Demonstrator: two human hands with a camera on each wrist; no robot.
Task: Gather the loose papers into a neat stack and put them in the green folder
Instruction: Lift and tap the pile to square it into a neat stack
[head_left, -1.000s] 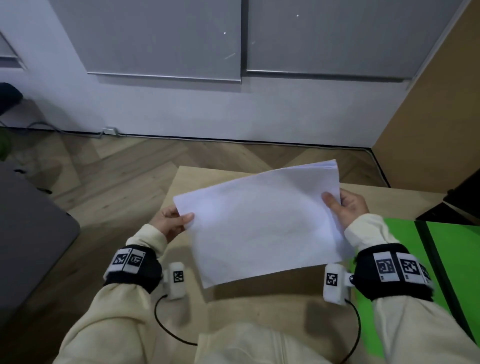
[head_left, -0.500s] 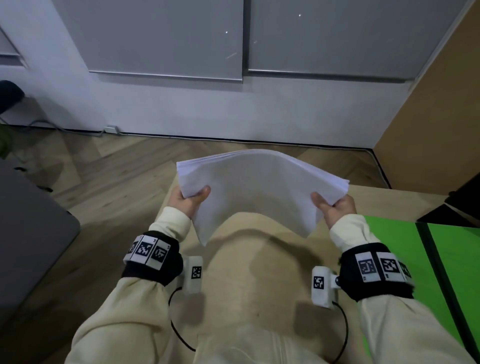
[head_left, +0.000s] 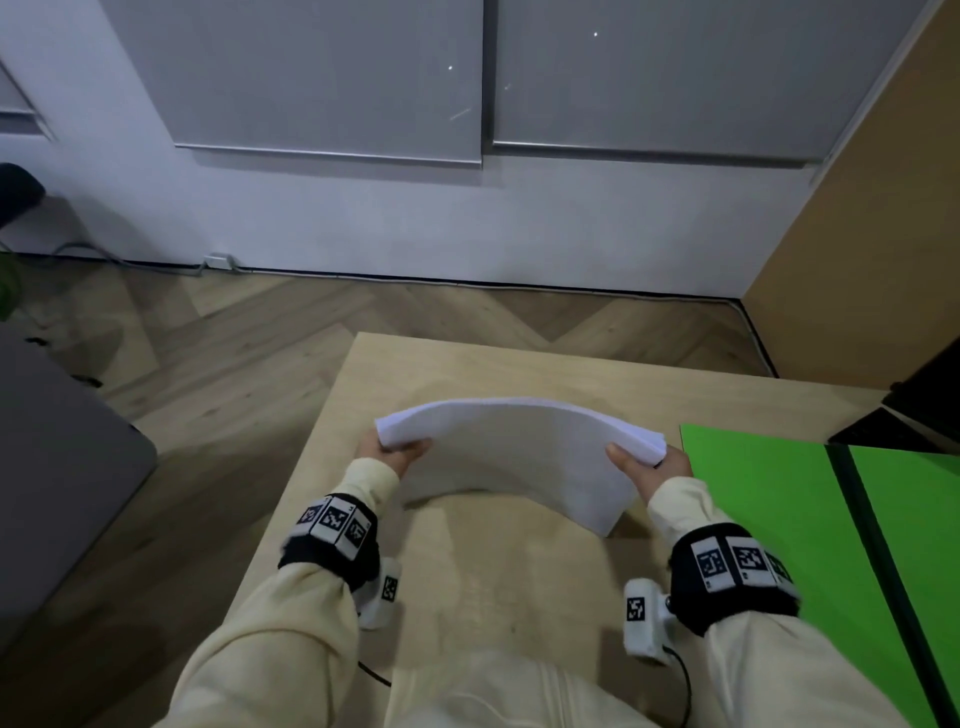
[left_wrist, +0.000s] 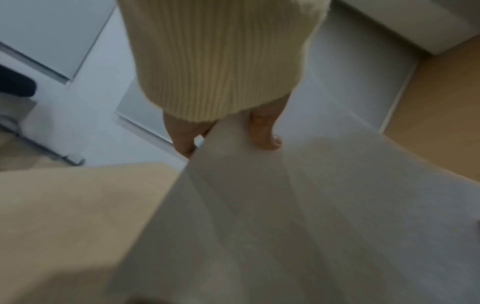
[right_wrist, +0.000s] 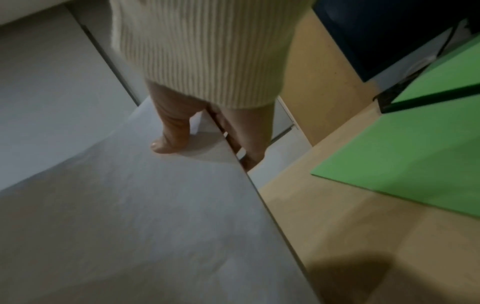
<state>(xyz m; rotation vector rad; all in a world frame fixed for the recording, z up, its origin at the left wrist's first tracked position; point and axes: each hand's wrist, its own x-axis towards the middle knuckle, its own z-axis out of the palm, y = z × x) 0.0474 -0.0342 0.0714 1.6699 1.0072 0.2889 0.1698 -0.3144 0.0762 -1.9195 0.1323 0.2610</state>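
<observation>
A stack of white papers (head_left: 519, 457) stands on edge on the wooden table (head_left: 467, 364), bowed upward in an arch. My left hand (head_left: 389, 452) pinches its left end, thumb on the near face. My right hand (head_left: 649, 467) pinches the right end the same way. The left wrist view shows the thumb (left_wrist: 265, 131) on the paper stack (left_wrist: 311, 216); in the right wrist view the thumb (right_wrist: 171, 133) lies on the paper stack (right_wrist: 130, 216). The green folder (head_left: 779, 519) lies open flat on the table to the right, also the green folder (right_wrist: 415, 164) beside the stack.
A dark device (head_left: 914, 410) sits at the table's far right beyond the folder. The table's left edge drops to a herringbone wood floor (head_left: 208, 389). A grey surface (head_left: 52, 467) lies at far left. A white wall (head_left: 415, 223) stands behind.
The stack has come down from mid-air toward the table, turned on edge, and bowed more. Both hands dropped with it and kept their hold.
</observation>
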